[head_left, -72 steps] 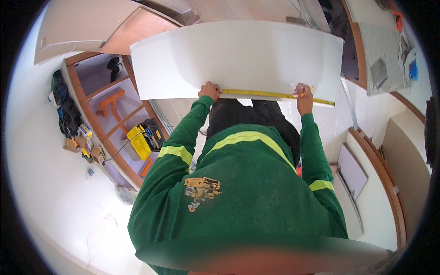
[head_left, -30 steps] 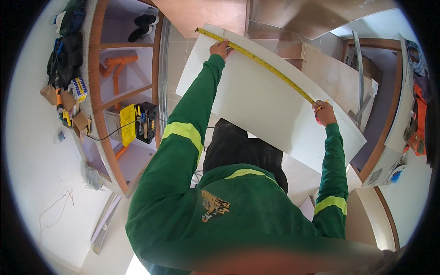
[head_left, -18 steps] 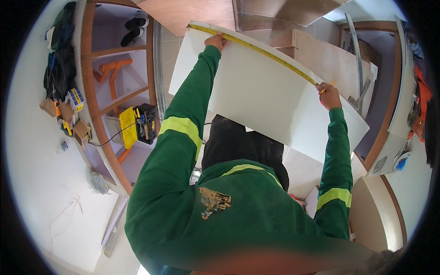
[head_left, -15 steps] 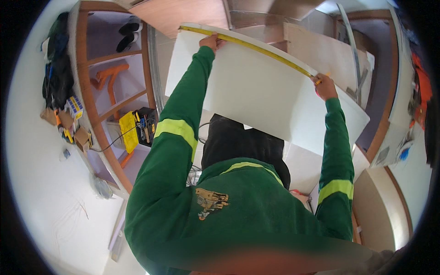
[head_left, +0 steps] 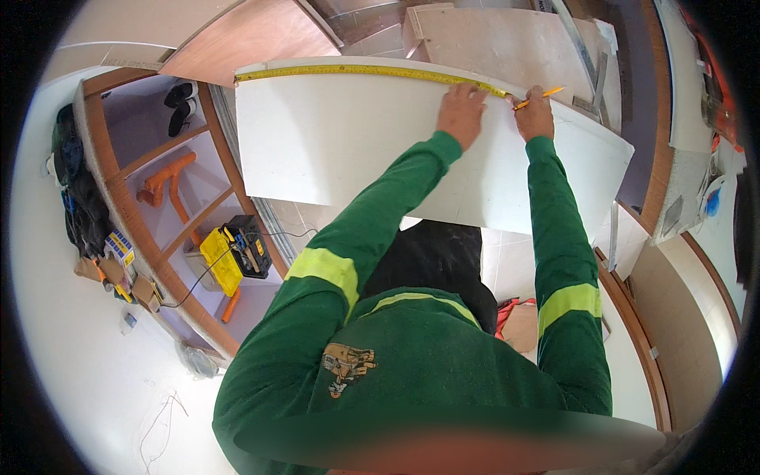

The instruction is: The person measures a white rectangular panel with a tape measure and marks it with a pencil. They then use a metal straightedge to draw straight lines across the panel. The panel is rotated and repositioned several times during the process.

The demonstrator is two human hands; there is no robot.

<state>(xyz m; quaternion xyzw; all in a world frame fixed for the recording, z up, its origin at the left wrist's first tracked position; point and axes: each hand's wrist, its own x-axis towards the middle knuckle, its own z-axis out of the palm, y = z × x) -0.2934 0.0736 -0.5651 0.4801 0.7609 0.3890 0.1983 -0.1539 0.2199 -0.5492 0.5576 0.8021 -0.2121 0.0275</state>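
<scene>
A long white board [head_left: 340,134] stretches in front of me. The yellow blade of a tape measure [head_left: 340,70] runs along its far edge from the left corner. My left hand [head_left: 461,116] is closed over this blade, right of the board's middle, with its fingertips at the far edge. Just to the right, my right hand [head_left: 535,119] grips an orange-yellow pencil [head_left: 542,96] that lies slantwise across the fingers. The pencil's left end is close to the tape's right end. Whether the tape's case is under the right hand I cannot tell.
On the left stands a wood-framed shelf unit [head_left: 178,150] with shoes, orange pipes [head_left: 168,176] and a black toolbox with yellow lid [head_left: 222,261]. Wooden panels [head_left: 253,43] lie beyond the board. A metal strip [head_left: 582,47] leans at the far right, beside a doorway frame [head_left: 661,119].
My left hand has moved right along the tape from near the board's left end, coming close to my right hand. The pencil now shows clearly in the right hand. The view has shifted.
</scene>
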